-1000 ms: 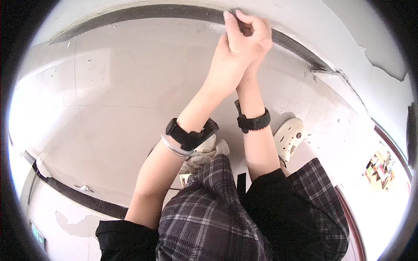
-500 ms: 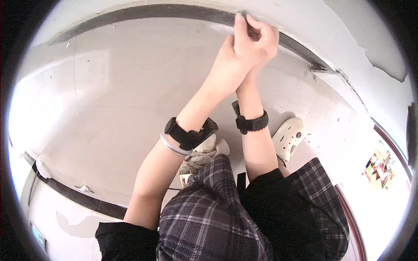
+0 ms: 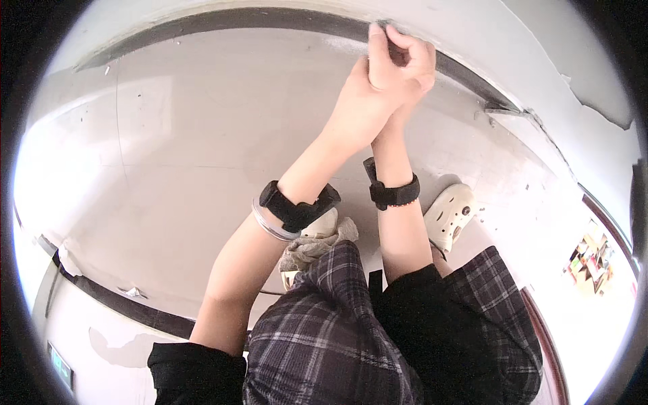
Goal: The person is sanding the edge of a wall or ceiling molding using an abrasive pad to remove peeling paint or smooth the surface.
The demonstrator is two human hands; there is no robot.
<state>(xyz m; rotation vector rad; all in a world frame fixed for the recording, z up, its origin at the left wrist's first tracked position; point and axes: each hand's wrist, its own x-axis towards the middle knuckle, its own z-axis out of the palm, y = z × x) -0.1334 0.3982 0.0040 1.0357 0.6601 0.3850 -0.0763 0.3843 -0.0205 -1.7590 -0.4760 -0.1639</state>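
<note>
Head view: the dark baseboard (image 3: 270,18), used as the reference, runs along the foot of the pale wall (image 3: 466,27). At its upper edge, a thumb and a bent finger are brought almost together around a narrow gap; whether anything is pinched there cannot be told. The left hand (image 3: 373,94) is laid over the right hand (image 3: 401,111), both in front of the baseboard; the right one is largely hidden, and the grip of each cannot be determined. Contact with the baseboard cannot be confirmed.

The step in hand is judged to be close fingertip work at the baseboard. For a next move, both hands would need to be kept steady and the fingertips controlled.

White dust (image 3: 344,46) is seen on the floor (image 3: 223,121) just beside the baseboard. Black straps (image 3: 297,210) are worn on both wrists, and a cream shoe (image 3: 451,214) is placed well apart from the baseboard. A green sign (image 3: 61,366) is too small to be read; no brand or other legible writing is found.
</note>
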